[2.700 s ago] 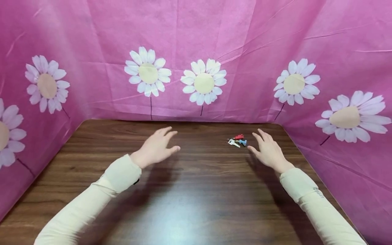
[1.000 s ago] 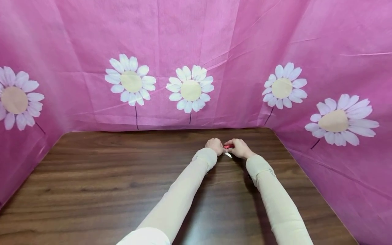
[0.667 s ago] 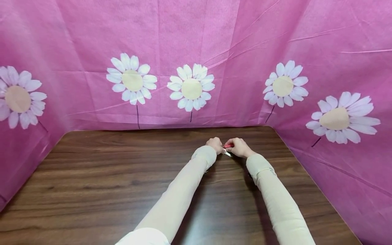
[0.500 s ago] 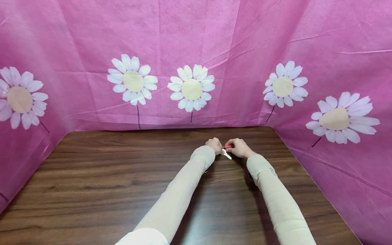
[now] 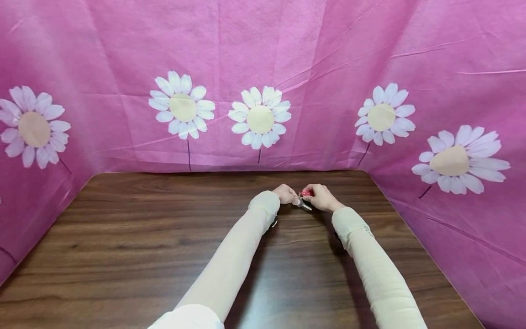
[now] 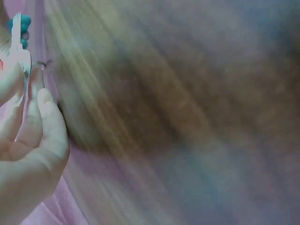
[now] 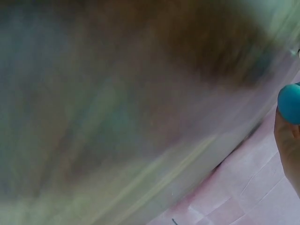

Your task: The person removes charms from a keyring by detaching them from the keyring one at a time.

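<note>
Both hands meet over the far right part of the wooden table [image 5: 135, 237], close to the pink daisy-printed cloth [image 5: 312, 68] that walls it in on three sides. Between them is a small bunch of keys [image 5: 304, 204]. The left hand [image 5: 286, 193] has its fingers curled and pinches the bunch from the left; in the left wrist view a silver key [image 6: 18, 51] stands pressed between its thumb and fingertips, with a teal cap showing just above it. The right hand [image 5: 321, 197] closes on the bunch from the right, its fingers curled over a red key cap [image 5: 306, 193] that peeks out at the top of the grip. In the right wrist view a blue key cap [image 7: 289, 103] sits against one finger at the frame's right edge; the rest of that view is blurred.

The keys lie in the narrow gap between the two grips, the silver blade pointing down toward the table from the place where the fingertips meet. Whether the bunch touches the table cannot be told. Both forearms, in cream sleeves [image 5: 234, 260], stretch out across the table toward the cloth's rear wall.
</note>
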`<action>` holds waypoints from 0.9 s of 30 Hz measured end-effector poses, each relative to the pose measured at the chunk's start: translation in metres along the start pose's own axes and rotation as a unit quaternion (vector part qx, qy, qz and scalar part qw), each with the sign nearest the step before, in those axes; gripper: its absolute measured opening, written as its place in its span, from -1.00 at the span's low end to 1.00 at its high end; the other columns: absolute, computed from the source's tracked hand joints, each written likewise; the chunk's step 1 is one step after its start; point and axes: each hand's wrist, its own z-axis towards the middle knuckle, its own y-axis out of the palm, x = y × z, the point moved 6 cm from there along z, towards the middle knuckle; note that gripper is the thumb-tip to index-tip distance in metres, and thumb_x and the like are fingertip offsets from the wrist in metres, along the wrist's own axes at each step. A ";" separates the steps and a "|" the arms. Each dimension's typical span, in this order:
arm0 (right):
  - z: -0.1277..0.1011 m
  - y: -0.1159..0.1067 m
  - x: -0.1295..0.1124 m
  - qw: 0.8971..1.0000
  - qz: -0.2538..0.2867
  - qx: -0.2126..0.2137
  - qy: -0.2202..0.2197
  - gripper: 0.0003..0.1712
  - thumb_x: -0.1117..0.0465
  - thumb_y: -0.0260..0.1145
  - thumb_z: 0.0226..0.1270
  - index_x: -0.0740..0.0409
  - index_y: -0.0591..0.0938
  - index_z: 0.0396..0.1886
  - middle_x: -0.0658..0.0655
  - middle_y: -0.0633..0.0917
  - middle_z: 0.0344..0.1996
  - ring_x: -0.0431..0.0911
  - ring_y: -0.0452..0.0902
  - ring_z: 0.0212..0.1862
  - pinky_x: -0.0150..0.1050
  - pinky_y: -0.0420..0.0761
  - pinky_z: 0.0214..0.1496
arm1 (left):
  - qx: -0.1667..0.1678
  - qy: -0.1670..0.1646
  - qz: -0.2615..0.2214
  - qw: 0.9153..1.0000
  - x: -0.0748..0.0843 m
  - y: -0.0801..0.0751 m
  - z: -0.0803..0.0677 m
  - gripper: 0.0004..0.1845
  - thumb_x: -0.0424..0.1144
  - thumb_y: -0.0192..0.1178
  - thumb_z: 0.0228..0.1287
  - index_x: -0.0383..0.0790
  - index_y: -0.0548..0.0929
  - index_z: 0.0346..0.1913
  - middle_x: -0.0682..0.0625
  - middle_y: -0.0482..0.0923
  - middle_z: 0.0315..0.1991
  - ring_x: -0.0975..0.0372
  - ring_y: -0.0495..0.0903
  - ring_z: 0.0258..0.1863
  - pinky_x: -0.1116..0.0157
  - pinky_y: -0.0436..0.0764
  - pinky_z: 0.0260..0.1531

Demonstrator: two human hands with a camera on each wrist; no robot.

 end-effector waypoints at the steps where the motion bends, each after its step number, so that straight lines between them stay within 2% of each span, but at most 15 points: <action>1: -0.001 0.000 -0.001 1.000 0.003 0.002 0.000 -0.84 0.28 0.30 0.13 0.26 0.61 -0.29 0.13 0.66 -0.45 -0.07 0.51 -0.34 -0.16 0.49 -0.21 | 0.004 0.001 -0.006 1.000 -0.001 -0.001 0.000 -0.84 -0.23 0.29 0.04 -0.21 0.73 -0.31 0.16 0.55 -0.50 0.40 0.36 -0.44 0.56 0.31 -0.44; 4: -0.001 -0.001 -0.004 1.000 0.017 0.014 0.002 -0.83 0.28 0.30 0.14 0.27 0.61 -0.28 0.13 0.65 -0.44 -0.10 0.49 -0.38 -0.21 0.49 -0.26 | 0.024 -0.001 -0.023 0.999 -0.002 -0.006 -0.003 -0.83 -0.22 0.28 0.05 -0.23 0.73 -0.31 0.12 0.55 -0.51 0.39 0.40 -0.46 0.55 0.37 -0.45; 7: -0.002 -0.005 -0.009 0.998 0.059 0.025 0.020 -0.81 0.30 0.29 0.16 0.31 0.58 -0.23 0.20 0.64 -0.42 -0.14 0.49 -0.49 -0.27 0.52 -0.40 | 0.044 0.006 -0.078 0.996 -0.002 -0.012 -0.009 -0.83 -0.27 0.26 0.05 -0.28 0.70 -0.31 0.07 0.55 -0.52 0.35 0.47 -0.49 0.52 0.50 -0.44; 10: -0.003 -0.010 -0.014 0.992 0.113 0.035 0.040 -0.78 0.34 0.27 0.18 0.34 0.55 -0.18 0.27 0.62 -0.40 -0.18 0.44 -0.62 -0.32 0.51 -0.55 | 0.068 0.013 -0.149 0.986 -0.001 -0.021 -0.018 -0.85 -0.32 0.24 0.04 -0.33 0.67 -0.31 0.01 0.56 -0.45 0.27 0.56 -0.45 0.42 0.61 -0.38; 14: -0.005 -0.015 -0.020 0.987 0.146 0.049 0.049 -0.77 0.36 0.26 0.18 0.35 0.54 -0.16 0.30 0.62 -0.37 -0.20 0.43 -0.65 -0.34 0.51 -0.58 | 0.098 0.025 -0.206 0.973 0.001 -0.032 -0.030 -0.86 -0.36 0.21 0.07 -0.36 0.66 -0.31 -0.08 0.60 -0.28 0.21 0.61 -0.36 0.34 0.64 -0.26; 17: -0.008 -0.017 -0.024 0.986 0.149 0.067 0.041 -0.76 0.35 0.27 0.18 0.34 0.55 -0.16 0.31 0.64 -0.34 -0.18 0.48 -0.60 -0.35 0.53 -0.54 | 0.092 0.040 -0.257 0.961 0.001 -0.035 -0.036 -0.84 -0.39 0.17 0.12 -0.43 0.63 -0.26 -0.17 0.60 -0.18 0.22 0.62 -0.34 0.32 0.63 -0.20; 20: -0.011 -0.018 -0.030 0.985 0.144 0.089 0.029 -0.76 0.32 0.29 0.17 0.32 0.57 -0.17 0.28 0.67 -0.31 -0.16 0.52 -0.49 -0.38 0.53 -0.46 | 0.068 0.065 -0.318 0.943 0.000 -0.035 -0.040 -0.81 -0.45 0.12 0.17 -0.51 0.57 -0.18 -0.26 0.59 -0.14 0.20 0.63 -0.29 0.23 0.60 -0.10; 22: -0.013 -0.019 -0.034 0.984 0.146 0.097 0.022 -0.76 0.32 0.29 0.16 0.32 0.58 -0.17 0.27 0.68 -0.32 -0.13 0.54 -0.44 -0.38 0.54 -0.42 | 0.059 0.077 -0.342 0.935 0.000 -0.037 -0.046 -0.79 -0.47 0.10 0.18 -0.55 0.54 -0.14 -0.30 0.58 -0.13 0.15 0.63 -0.24 0.16 0.57 -0.05; 24: -0.015 -0.019 -0.039 0.982 0.165 0.094 0.019 -0.76 0.33 0.29 0.16 0.34 0.58 -0.17 0.29 0.68 -0.33 -0.09 0.56 -0.44 -0.35 0.57 -0.42 | 0.058 0.084 -0.351 0.931 -0.002 -0.041 -0.051 -0.77 -0.48 0.09 0.19 -0.56 0.52 -0.11 -0.32 0.58 -0.14 0.10 0.63 -0.20 0.12 0.57 -0.04; 27: -0.017 -0.018 -0.047 0.975 0.212 0.061 0.027 -0.73 0.34 0.27 0.18 0.38 0.55 -0.13 0.36 0.66 -0.32 -0.04 0.59 -0.47 -0.28 0.62 -0.45 | 0.063 0.079 -0.354 0.930 -0.004 -0.048 -0.062 -0.76 -0.46 0.08 0.21 -0.54 0.53 -0.08 -0.31 0.60 -0.16 0.10 0.65 -0.25 0.11 0.58 -0.07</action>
